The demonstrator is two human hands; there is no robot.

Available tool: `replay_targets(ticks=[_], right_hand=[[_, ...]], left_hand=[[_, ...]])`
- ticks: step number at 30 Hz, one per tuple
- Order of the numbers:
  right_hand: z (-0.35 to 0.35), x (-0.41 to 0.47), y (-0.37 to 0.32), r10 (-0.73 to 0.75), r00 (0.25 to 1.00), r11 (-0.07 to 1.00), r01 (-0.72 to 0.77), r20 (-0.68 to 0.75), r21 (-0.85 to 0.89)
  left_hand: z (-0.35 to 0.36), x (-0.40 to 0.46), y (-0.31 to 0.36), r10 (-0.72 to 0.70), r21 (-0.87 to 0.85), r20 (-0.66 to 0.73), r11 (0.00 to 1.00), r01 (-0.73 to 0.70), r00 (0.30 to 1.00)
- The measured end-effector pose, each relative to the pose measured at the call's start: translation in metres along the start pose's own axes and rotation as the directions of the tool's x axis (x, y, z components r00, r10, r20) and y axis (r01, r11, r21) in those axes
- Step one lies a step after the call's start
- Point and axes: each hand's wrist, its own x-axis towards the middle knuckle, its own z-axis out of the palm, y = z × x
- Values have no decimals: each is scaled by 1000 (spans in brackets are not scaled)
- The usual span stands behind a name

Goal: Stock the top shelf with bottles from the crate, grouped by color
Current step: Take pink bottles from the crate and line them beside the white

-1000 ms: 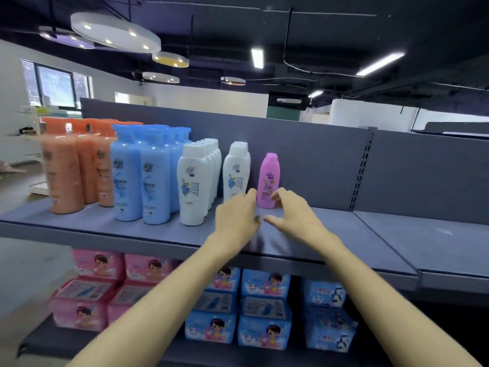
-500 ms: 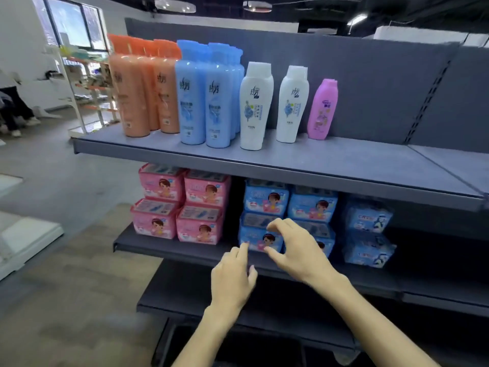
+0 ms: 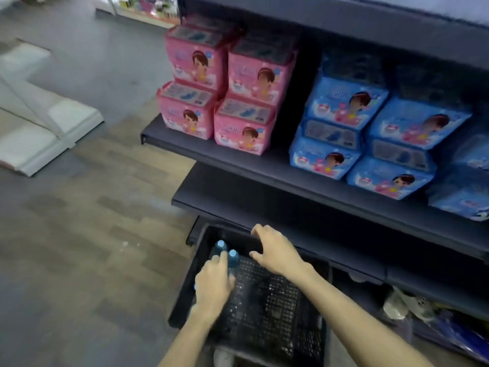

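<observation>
A black plastic crate point(image 3: 312, 337) sits on the floor at the foot of the shelving. At its far left corner are two dark bottles with light blue caps, one point(image 3: 220, 245) further back and one point(image 3: 233, 258) nearer. My left hand point(image 3: 213, 284) is down in the crate, its fingers and thumb curled around the nearer bottle's body. My right hand point(image 3: 275, 251) hovers open over the crate's far side, fingers spread, holding nothing. The top shelf and its stocked bottles are out of view.
Pink packs point(image 3: 225, 86) and blue packs point(image 3: 370, 133) are stacked on the middle shelf point(image 3: 201, 152). A lower dark shelf point(image 3: 238, 197) overhangs the crate's far rim. White boards point(image 3: 39, 133) lie on the floor at left. Bagged items point(image 3: 412, 308) lie under the shelving at right.
The view has dropped from the top shelf to the floor. Both hands came down from the shelf into the crate, and my left hand has closed around a blue-capped bottle.
</observation>
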Motion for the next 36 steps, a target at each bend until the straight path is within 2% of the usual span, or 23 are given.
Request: replay_targets(ticks=[8, 13, 17, 28, 32, 36], right_hand=[[135, 51, 20, 18, 968, 1000, -12, 250, -25], [212, 81, 34, 39, 946, 999, -35, 322, -19], [268, 99, 45, 24, 938, 1000, -18, 346, -21], [366, 139, 55, -45, 967, 995, 19, 253, 103], [382, 143, 59, -34, 968, 996, 11, 249, 93], [391, 150, 64, -30, 963, 999, 27, 266, 18]], left_hand=[[93, -10, -45, -185, -39, 189, 980, 195, 964], [141, 0, -79, -261, -41, 233, 960, 277, 937], [176, 19, -94, -269, -63, 249, 954, 293, 930], [243, 45, -117, -303, -146, 148, 935, 324, 941], [253, 60, -127, -233, -253, 19, 940, 230, 972], [253, 93, -130, -128, -235, -50, 965, 113, 991]])
